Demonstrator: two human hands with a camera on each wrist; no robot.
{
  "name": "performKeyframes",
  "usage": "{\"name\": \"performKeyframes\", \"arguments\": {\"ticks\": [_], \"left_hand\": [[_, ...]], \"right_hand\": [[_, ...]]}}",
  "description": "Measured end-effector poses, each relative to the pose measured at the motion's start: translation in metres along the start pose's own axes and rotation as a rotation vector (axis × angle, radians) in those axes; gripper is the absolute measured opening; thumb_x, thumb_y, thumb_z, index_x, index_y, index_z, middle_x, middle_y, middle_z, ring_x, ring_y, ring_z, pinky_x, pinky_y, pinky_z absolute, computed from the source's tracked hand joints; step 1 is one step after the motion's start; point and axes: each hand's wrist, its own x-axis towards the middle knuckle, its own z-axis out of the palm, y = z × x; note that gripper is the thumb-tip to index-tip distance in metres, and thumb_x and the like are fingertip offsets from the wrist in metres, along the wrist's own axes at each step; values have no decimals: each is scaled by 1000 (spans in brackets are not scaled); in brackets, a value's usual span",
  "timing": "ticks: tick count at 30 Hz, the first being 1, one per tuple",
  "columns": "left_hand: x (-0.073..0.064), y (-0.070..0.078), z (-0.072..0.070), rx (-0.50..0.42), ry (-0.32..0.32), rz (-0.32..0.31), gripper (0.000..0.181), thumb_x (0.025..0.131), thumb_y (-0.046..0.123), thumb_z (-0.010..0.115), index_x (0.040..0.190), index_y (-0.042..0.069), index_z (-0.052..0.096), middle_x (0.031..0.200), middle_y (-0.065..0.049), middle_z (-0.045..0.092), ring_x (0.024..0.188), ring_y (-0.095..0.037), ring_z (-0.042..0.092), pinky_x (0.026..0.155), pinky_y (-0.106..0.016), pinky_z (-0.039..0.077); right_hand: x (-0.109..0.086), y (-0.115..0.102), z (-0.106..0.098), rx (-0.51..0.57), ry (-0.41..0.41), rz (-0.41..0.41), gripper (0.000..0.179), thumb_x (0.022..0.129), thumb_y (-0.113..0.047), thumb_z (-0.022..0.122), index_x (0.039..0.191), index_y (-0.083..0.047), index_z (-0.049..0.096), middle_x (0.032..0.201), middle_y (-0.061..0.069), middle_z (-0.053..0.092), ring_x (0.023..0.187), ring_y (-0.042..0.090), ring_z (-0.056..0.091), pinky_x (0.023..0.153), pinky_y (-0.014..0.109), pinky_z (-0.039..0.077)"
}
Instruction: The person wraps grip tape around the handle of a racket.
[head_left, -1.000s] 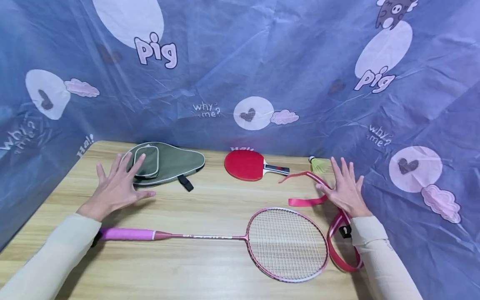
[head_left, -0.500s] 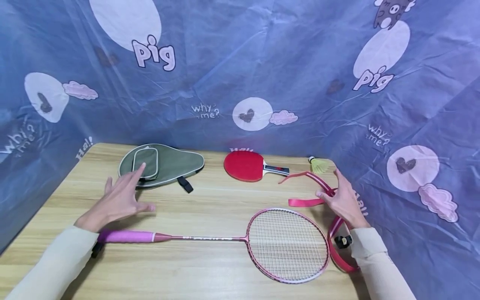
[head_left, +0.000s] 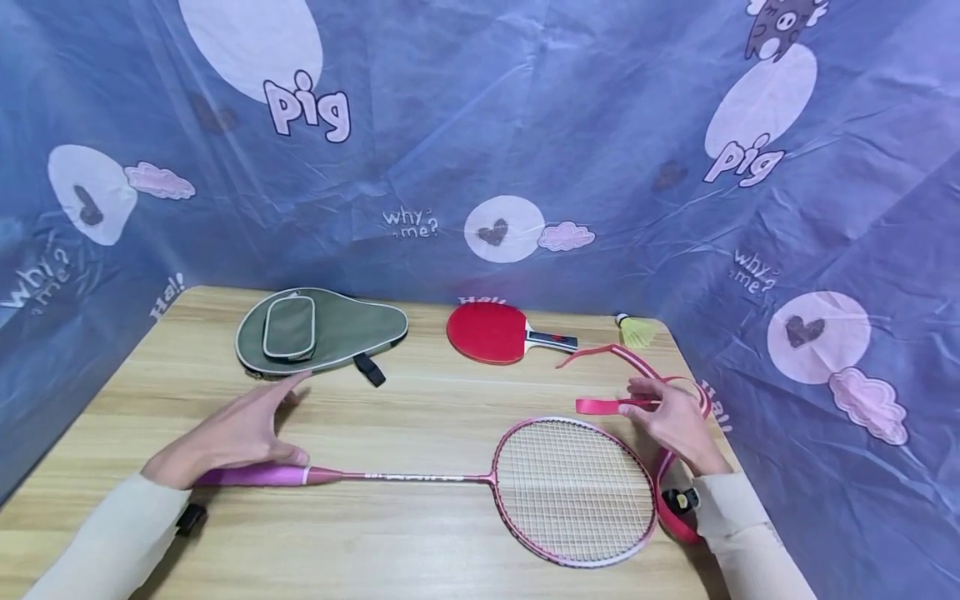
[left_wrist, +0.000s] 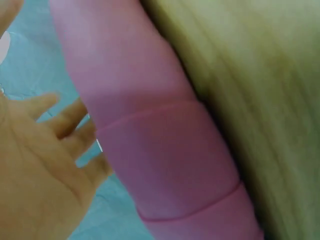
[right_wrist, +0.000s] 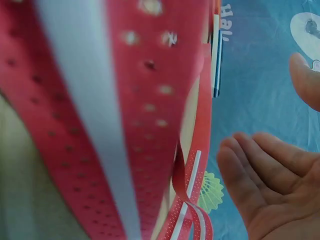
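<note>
A badminton racket (head_left: 405, 477) lies across the table, its pink handle (head_left: 251, 476) to the left and its strung head (head_left: 573, 492) to the right. My left hand (head_left: 225, 429) hovers over the handle, thumb and fingers spread apart; the left wrist view shows the handle (left_wrist: 160, 150) close by, outside the grip of the fingers. At the right lies a loose red grip tape (head_left: 597, 407), perforated and white-striped in the right wrist view. My right hand (head_left: 675, 421) is just above the tape, thumb and fingers apart, with nothing between them in the right wrist view.
A green paddle case (head_left: 352, 325) with a black strap lies at the back left. Beside it are a red table tennis paddle (head_left: 487, 332) and a yellow shuttlecock (head_left: 636, 331). A blue printed cloth (head_left: 420, 150) rises behind the wooden table (head_left: 375, 550) and along its sides.
Both hands have lowered toward the table: the left down to the racket handle, the right toward the grip tape. Their widely spread fingers have drawn closer together. The objects have stayed put.
</note>
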Motion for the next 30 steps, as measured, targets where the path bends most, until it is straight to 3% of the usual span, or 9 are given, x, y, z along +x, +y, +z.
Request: {"name": "performKeyframes", "arguments": {"ticks": [4,7,10,15,22,30], "left_hand": [[-4,6,2,-38,-87,15,100,57,67,88,133,8,61,107,1,68,101,-17,64,93,-42,54],[-6,12,3,-82,-155,36,78,57,60,91,115,11,70,92,6,62,83,-5,55,75,-26,49],[-8,16,3,-131,-210,55,65,57,50,94,104,12,70,84,6,59,73,-2,50,66,-20,43],[-12,20,2,-161,-266,58,58,56,42,96,99,13,70,81,7,58,69,1,48,62,-19,42],[-12,20,5,-125,-274,62,40,61,41,93,87,23,69,71,13,56,64,3,47,60,-20,41],[-12,18,9,-68,-217,72,27,67,44,90,74,32,67,69,17,55,63,2,46,56,-19,37]], "right_hand": [[-1,-1,5,-39,-58,-24,40,87,-29,80,115,-2,73,103,12,78,89,22,73,75,19,52],[-2,-2,7,-60,-115,-16,29,86,-30,81,106,-9,77,93,4,79,81,11,69,69,20,50],[-3,-2,8,-50,-178,-4,22,86,-28,80,102,-13,78,87,-1,79,77,4,68,68,20,50],[-4,-5,8,-38,-242,-1,16,85,-27,80,96,-15,79,84,-3,78,75,5,67,69,22,51],[-7,-7,12,10,-319,-2,13,85,-23,80,92,-12,78,80,-3,76,72,3,64,67,21,51],[-6,-5,14,4,-356,-3,5,87,-14,76,92,-14,78,85,-3,76,77,5,61,69,20,48]]}}
